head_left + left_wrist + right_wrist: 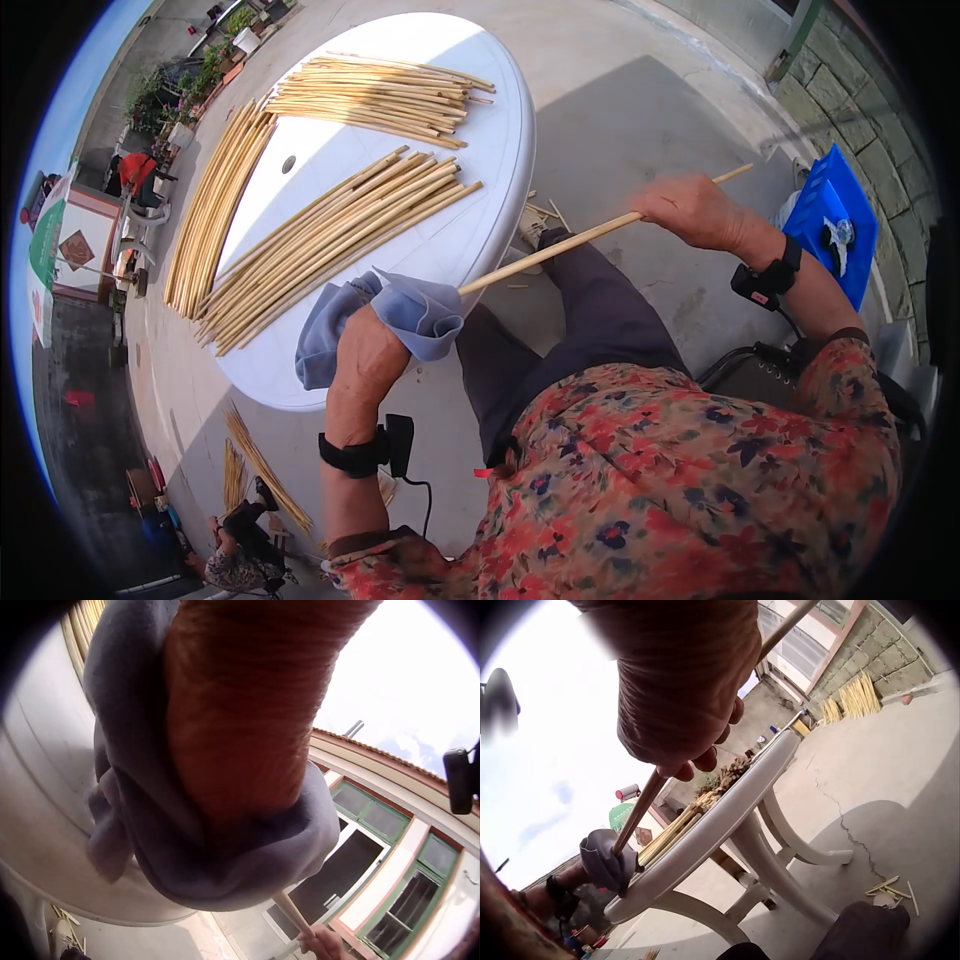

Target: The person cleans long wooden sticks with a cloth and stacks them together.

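Note:
A long pale wooden stick (560,247) runs slanting between my two hands over my lap. My left hand (368,352) grips a blue-grey cloth (428,312), which is bunched around the stick's near end at the table edge. Farther along, my right hand (690,212) holds the same stick with curled fingers, and its tip sticks out beyond the fist. In the left wrist view the cloth (247,874) hides the left fingers. The right wrist view shows the stick (639,811) passing from the right fist down into the cloth (606,861).
A white oval table (510,150) beside me bears several groups of sticks, one nearest me (345,250). Short stick pieces (892,889) lie on the concrete ground. A blue plastic basket (835,220) stands at my right. Another person (245,560) sits at lower left near more sticks (268,470).

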Tool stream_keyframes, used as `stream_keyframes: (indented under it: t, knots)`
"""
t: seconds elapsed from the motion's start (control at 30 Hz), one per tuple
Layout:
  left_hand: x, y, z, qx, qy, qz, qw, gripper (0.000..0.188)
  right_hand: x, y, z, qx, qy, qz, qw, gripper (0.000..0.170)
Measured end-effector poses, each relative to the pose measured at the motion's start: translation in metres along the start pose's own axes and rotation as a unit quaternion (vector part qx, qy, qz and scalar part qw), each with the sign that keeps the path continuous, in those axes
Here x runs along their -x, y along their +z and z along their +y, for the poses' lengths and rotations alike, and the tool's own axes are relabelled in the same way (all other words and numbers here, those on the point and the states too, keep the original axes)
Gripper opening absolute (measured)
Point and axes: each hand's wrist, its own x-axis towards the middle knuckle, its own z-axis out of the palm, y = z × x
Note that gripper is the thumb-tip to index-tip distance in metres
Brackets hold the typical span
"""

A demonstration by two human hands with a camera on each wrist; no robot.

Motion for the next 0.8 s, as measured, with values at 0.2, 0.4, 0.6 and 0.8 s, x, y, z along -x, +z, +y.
stream_keyframes:
  t: [0.2, 0.4, 0.6, 0.8]
  knots:
    - [0.029, 0.005, -0.06, -0.015, -0.039, 0.054, 0.998, 0.013, 0.061, -0.021, 0.041, 0.06, 0.05, -0.03, 0.997, 0.016]
    - [0.067, 0.009, -0.099, 0.411, -0.244, 0.299, 0.826, 0.021, 0.108, -0.034, 0.055, -0.104, 0.321, 0.064, 0.939, 0.018]
    - [0.004, 0.025, -0.057, 0.667, -0.077, 0.469, 0.574, 0.024, -0.012, 0.04, -0.025, -0.431, 0.286, 0.061, 0.853, 0.024]
    - [-0.027, 0.044, -0.026, 0.808, -0.102, 0.398, 0.422, 0.034, -0.095, 0.081, -0.074, -0.658, 0.224, -0.069, 0.716, 0.027]
